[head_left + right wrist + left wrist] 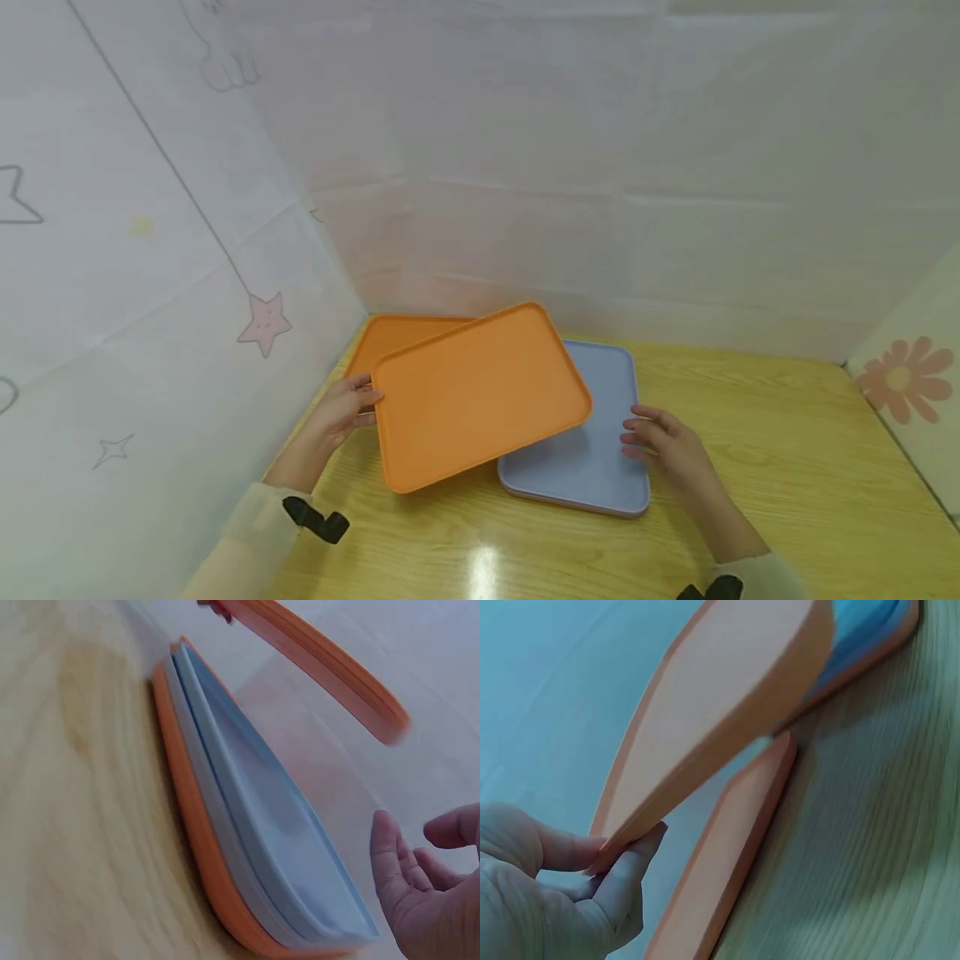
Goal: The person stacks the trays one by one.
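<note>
My left hand [341, 412] pinches the left short edge of an orange tray [480, 396], thumb on top and fingers beneath. The tray is held tilted in the air above the table, its right end over a stack topped by a blue tray [600, 467]. In the right wrist view that stack shows two blue trays with an orange tray [196, 825] at the bottom. Another orange tray [405, 327] lies behind on the table, partly hidden by the raised one. My right hand [671, 450] hovers by the stack's right edge, fingers loosely bent and holding nothing.
The trays are on a wooden table [765, 450] with light grain. A pale cloth wall [525, 167] stands behind, and a left cloth wall [150, 333] with printed stars comes close to my left arm. A right wall with a printed flower [900, 379] borders the table.
</note>
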Tool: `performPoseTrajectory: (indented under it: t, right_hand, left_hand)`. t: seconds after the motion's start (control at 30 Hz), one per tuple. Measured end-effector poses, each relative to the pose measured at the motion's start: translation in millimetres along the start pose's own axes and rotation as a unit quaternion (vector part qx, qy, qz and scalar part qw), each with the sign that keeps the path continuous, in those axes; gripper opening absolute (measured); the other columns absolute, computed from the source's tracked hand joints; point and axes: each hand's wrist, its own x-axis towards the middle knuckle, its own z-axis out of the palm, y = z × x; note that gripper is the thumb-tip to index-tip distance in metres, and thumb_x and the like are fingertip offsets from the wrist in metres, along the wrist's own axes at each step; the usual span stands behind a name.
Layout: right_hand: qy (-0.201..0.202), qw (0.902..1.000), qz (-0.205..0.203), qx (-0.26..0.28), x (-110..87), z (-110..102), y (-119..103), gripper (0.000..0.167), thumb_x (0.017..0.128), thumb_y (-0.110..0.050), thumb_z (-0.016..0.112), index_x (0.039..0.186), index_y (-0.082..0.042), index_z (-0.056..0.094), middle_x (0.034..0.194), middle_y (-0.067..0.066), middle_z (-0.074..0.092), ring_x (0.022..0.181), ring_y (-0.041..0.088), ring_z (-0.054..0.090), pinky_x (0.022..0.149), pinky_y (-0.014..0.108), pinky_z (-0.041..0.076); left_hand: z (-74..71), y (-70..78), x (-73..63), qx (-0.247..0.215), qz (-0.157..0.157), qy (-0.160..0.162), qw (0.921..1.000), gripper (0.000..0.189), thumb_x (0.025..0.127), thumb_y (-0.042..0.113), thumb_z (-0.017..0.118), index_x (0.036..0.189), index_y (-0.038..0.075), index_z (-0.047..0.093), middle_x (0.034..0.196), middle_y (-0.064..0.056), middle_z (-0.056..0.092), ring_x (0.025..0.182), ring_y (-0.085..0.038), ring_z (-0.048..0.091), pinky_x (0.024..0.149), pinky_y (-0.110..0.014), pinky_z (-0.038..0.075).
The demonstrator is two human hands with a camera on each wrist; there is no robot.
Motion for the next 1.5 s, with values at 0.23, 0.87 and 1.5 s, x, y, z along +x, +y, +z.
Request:
performPoseTrajectory:
  t: [0.23, 0.87, 1.5]
  right_hand:
    - [-0.009, 0.9955, -0.017, 0.093, -12.0, 32.5, 3.6, 0.055, 0.105, -0.017, 0.055, 0.15, 0.005, 0.031, 0.128, 0.012, 0.06, 0.11, 0.02, 0.067, 0.095, 0.036, 0.056]
    - [0.065, 0.9593, -0.051, 0.27, -20.8, 69.4, -3.6, 0.035, 0.106, -0.021, 0.056, 0.137, -0.01, 0.045, 0.116, -0.002, 0.063, 0.104, 0.014, 0.064, 0.093, 0.033, 0.057]
    - [0.149, 0.9723, 0.013, 0.179, -7.4, 45.0, -4.9, 0.058, 0.1, -0.012, 0.063, 0.153, -0.009, 0.038, 0.114, -0.01, 0.061, 0.094, 0.007, 0.064, 0.077, 0.024, 0.057]
  left_hand:
    - [51.7, 12.3, 0.6, -0.103, 0.01, 0.029, 0.9942, 0.052, 0.104, -0.002, 0.048, 0.15, -0.012, 0.027, 0.116, -0.012, 0.059, 0.095, -0.014, 0.066, 0.081, -0.031, 0.059]
    - [149.8, 17.3, -15.6, -0.224, 0.052, 0.049, 0.9719, 0.042, 0.099, -0.008, 0.053, 0.138, -0.005, 0.038, 0.109, -0.013, 0.057, 0.089, -0.02, 0.065, 0.074, -0.032, 0.061]
    - [184.9, -7.7, -31.0, -0.163, 0.039, 0.014, 0.9857, 0.057, 0.097, 0.0, 0.062, 0.142, -0.002, 0.028, 0.129, -0.021, 0.042, 0.1, -0.023, 0.066, 0.086, -0.036, 0.059]
